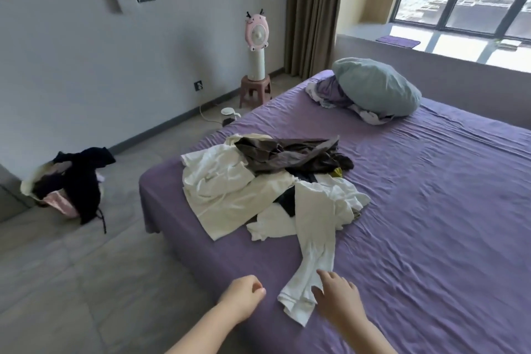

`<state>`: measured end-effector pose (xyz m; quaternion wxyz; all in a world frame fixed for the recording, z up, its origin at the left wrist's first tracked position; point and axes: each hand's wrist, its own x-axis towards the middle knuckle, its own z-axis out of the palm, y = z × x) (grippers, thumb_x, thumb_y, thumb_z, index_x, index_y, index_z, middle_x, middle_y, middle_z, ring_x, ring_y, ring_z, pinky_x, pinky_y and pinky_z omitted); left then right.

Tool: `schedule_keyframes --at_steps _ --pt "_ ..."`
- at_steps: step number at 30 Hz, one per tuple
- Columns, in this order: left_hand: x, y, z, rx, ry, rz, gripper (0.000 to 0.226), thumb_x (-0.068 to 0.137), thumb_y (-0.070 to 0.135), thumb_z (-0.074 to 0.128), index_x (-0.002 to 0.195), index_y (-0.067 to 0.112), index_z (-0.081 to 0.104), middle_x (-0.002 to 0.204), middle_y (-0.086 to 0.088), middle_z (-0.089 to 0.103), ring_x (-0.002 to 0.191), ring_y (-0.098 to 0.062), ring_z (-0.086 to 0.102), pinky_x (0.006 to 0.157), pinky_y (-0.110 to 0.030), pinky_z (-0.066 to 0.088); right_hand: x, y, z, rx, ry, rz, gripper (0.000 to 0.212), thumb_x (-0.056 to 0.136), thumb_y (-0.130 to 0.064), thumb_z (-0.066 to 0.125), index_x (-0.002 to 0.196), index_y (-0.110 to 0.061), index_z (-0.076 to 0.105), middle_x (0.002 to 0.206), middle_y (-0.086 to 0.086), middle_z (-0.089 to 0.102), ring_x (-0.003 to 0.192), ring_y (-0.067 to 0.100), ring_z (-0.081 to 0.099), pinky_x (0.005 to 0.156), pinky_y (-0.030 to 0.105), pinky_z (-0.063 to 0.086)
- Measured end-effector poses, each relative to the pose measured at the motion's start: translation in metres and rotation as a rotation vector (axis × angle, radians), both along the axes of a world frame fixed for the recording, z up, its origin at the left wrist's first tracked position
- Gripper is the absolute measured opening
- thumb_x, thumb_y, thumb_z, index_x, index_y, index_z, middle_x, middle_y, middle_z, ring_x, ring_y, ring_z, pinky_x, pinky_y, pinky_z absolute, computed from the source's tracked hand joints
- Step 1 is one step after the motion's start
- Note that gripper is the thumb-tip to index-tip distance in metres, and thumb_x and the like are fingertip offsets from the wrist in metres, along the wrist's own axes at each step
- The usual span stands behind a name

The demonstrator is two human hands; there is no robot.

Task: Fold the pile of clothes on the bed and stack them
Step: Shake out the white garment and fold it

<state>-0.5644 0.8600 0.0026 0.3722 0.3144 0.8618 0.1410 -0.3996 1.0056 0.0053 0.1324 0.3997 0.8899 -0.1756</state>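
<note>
A loose pile of clothes [230, 181] lies near the corner of the purple bed [431, 224]: cream and white garments, with a dark grey-brown garment [290, 152] on top. One long white piece [311, 256] trails from the pile toward the bed's near edge. My right hand [337, 296] rests with spread fingers on the end of that white piece. My left hand [242, 297] hovers over the bed's edge just left of it, fingers curled, holding nothing.
A grey-blue pillow [376, 86] lies over crumpled bedding at the bed's far end. On the floor to the left sits a heap of dark and pink clothes [71, 181]. A pink fan [256, 46] stands on a stool [255, 89], with a kettle [230, 115] beside the bed.
</note>
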Motion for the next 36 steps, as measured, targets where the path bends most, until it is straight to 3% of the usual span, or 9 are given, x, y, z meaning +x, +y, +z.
schedule_keyframes --at_steps 11,18,29,36 --pt "-0.058 0.049 -0.004 0.035 -0.041 0.081 0.027 0.094 0.037 0.05 0.111 0.019 0.061 0.115 0.003 0.063 0.106 -0.012 0.058 0.086 -0.022 0.043 -0.085 0.06 -0.004 0.019 0.087 0.086 0.034 0.097 -0.036 0.035 0.127 -0.024 0.046 0.128 -0.004 0.053 0.118 0.02 0.05 0.095 0.031 0.035" --pt "-0.149 0.104 -0.033 0.003 -0.063 0.031 0.03 0.096 0.035 0.048 0.116 0.017 0.06 0.12 0.0 0.062 0.11 -0.014 0.056 0.08 -0.019 0.039 -0.165 0.101 -0.026 -0.023 0.044 0.047 0.043 0.097 -0.041 0.034 0.138 -0.026 0.039 0.136 -0.005 0.049 0.124 0.018 0.045 0.101 0.032 0.032" --pt "-0.37 0.237 -0.069 0.025 0.061 0.006 0.03 0.097 0.026 0.046 0.119 0.014 0.062 0.123 -0.01 0.062 0.113 -0.026 0.057 0.091 -0.031 0.046 -0.362 0.154 -0.065 -0.07 0.12 0.14 0.045 0.1 -0.04 0.034 0.143 -0.026 0.035 0.145 -0.009 0.039 0.133 0.013 0.035 0.104 0.028 0.03" --pt "-0.43 0.305 -0.13 0.078 0.171 -0.105 0.037 0.096 0.019 0.047 0.132 0.018 0.053 0.129 -0.007 0.057 0.121 -0.027 0.046 0.099 -0.03 0.036 -0.41 0.186 -0.117 -0.116 0.127 0.089 0.043 0.1 -0.035 0.037 0.141 -0.021 0.037 0.145 -0.005 0.037 0.13 0.017 0.037 0.103 0.029 0.034"
